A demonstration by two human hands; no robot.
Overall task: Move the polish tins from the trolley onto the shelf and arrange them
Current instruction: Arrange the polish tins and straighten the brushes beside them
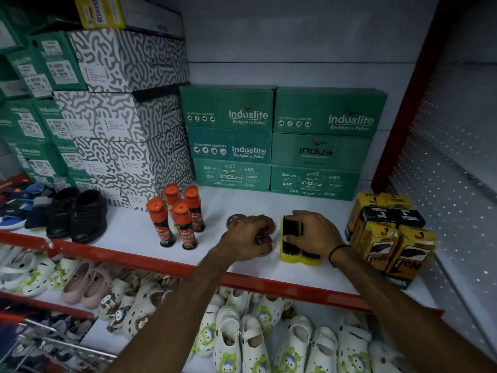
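At the frame's centre, the left hand curls down over brown polish tins lying on the white shelf, fingers closed around one (the tins mostly hidden beneath it). Just right, the right hand grips a yellow shoe brush from above, fingers wrapped over its black top.

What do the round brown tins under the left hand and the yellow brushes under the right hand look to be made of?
Round brown polish tins: likely thin metal, going by the dull sheen on the lid; blur leaves it open. Yellow shoe brushes: apparently moulded plastic bodies, uniform bright colour, with matte black bristles.
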